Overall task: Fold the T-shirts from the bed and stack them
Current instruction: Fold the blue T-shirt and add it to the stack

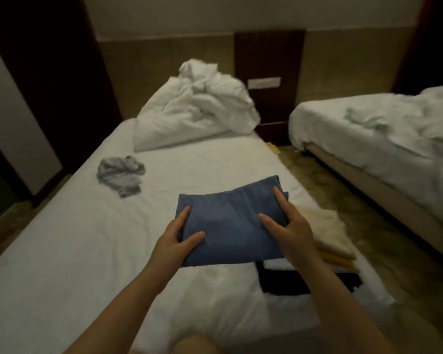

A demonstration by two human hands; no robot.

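Left grip [180, 233] and right grip [289, 223] each pinch one side of the folded blue T-shirt [230, 226], at the bed's [62, 251] right side, beside the cream-yellow stack [327, 238]. Grey T-shirt [120, 175] lies crumpled, well apart.

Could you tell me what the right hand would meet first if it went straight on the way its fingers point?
The right hand points forward: beyond the blue T-shirt it holds lies bare sheet, then probably the crumpled white duvet, though depth is unclear.
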